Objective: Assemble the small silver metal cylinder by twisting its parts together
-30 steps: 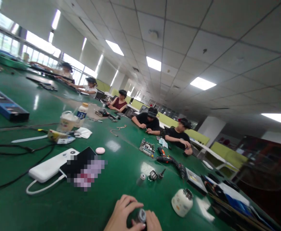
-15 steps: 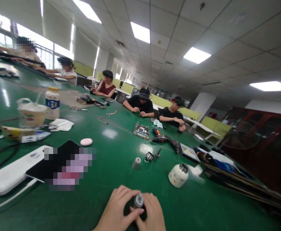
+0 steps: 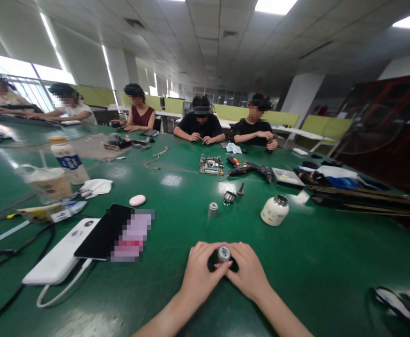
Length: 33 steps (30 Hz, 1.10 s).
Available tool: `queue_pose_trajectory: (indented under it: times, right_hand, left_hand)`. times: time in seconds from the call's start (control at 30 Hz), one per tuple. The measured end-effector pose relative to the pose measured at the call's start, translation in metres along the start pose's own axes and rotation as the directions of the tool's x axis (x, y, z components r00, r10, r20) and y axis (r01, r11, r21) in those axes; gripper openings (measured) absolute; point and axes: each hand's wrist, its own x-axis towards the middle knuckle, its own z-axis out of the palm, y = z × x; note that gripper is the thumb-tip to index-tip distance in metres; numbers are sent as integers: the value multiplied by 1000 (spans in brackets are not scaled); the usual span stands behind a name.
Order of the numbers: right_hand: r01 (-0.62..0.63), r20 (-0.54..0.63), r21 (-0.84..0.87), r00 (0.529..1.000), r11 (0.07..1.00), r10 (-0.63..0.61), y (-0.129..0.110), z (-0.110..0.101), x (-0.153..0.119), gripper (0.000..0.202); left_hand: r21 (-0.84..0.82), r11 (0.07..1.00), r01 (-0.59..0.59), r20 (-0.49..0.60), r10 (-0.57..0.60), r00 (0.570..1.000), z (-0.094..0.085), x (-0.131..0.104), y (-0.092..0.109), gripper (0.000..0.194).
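Note:
My left hand (image 3: 202, 267) and my right hand (image 3: 246, 267) meet around a small metal cylinder (image 3: 223, 253), which looks like a small electric motor. It stands upright, its round grey end with dark slots facing up. Both thumbs press at its near side, and the fingers of each hand curl round its sides. The hands hide its lower part. A similar metal cylinder (image 3: 212, 209) stands on the green table (image 3: 169, 295) just beyond my hands. Behind that lie a small metal part with a ring (image 3: 229, 197) and a dark shafted part (image 3: 240, 190).
To the left are a power bank (image 3: 62, 250) with a cable, a phone (image 3: 102, 231), a pink oval case (image 3: 137, 200) and a bottle (image 3: 69, 161). A cream flask (image 3: 275, 210), a circuit board (image 3: 211, 164) and power drills (image 3: 242, 168) lie ahead. Several people sit across the table.
The view has levelled and tilted downward, so my forearms now show and the hands appear higher and further right. My grip on the motor looks the same.

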Motion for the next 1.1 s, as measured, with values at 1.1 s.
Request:
queue_pose_trajectory:
  times: [1.1]
  right_hand:
    - [-277, -189, 90, 938, 957, 290, 57, -5, 2, 20]
  left_hand:
    - [32, 998, 49, 69, -51, 996, -1, 1, -6, 22]
